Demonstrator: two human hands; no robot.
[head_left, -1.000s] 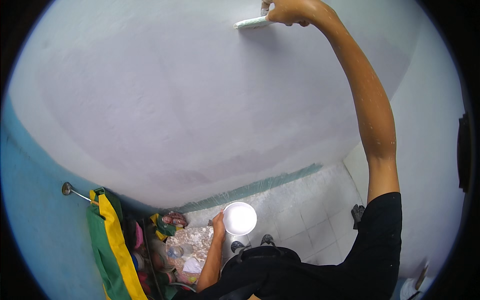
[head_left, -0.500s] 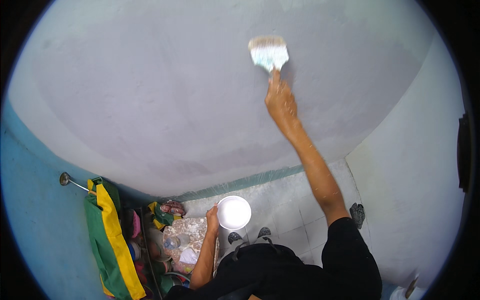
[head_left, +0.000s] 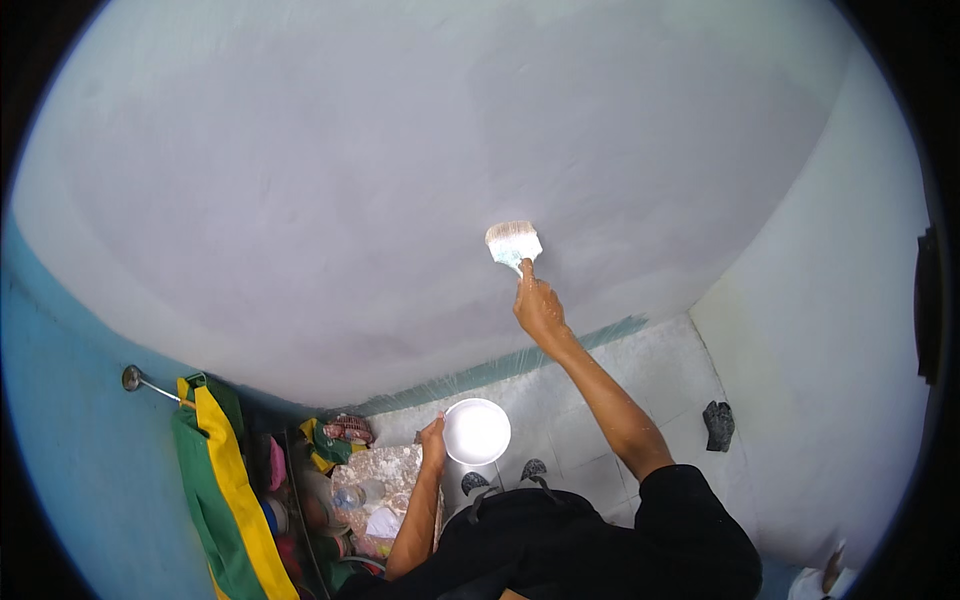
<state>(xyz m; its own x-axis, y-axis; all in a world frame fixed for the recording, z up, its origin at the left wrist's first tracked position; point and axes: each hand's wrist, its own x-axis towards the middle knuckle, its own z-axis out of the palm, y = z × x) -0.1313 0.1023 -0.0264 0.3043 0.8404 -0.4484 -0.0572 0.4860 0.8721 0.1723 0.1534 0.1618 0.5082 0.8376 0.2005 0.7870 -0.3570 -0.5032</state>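
My right hand (head_left: 541, 308) is closed round the handle of a wide paintbrush (head_left: 513, 245), its light bristles pointing up against the pale lilac wall (head_left: 300, 190). Drops of paint speckle that hand. Down at the left, my left hand (head_left: 432, 440) grips the rim of a round white bowl (head_left: 477, 432). White liquid seems to fill the bowl, though its surface is too bright to make out well. Darker, wet-looking patches spread over the wall around the brush.
A speckled board (head_left: 400, 475) bears a clear plastic bottle (head_left: 358, 494) beside my left forearm. Further left hangs a green and yellow bag (head_left: 225, 490) on the blue wall (head_left: 70, 430). One dark shoe (head_left: 717, 426) lies on the grey tiled floor (head_left: 580, 435) near the right wall (head_left: 830, 330).
The brush and my right hand have come down the wall from high up, slightly leftward. My left hand and the bowl stay nearly in place; the view has shifted a little.
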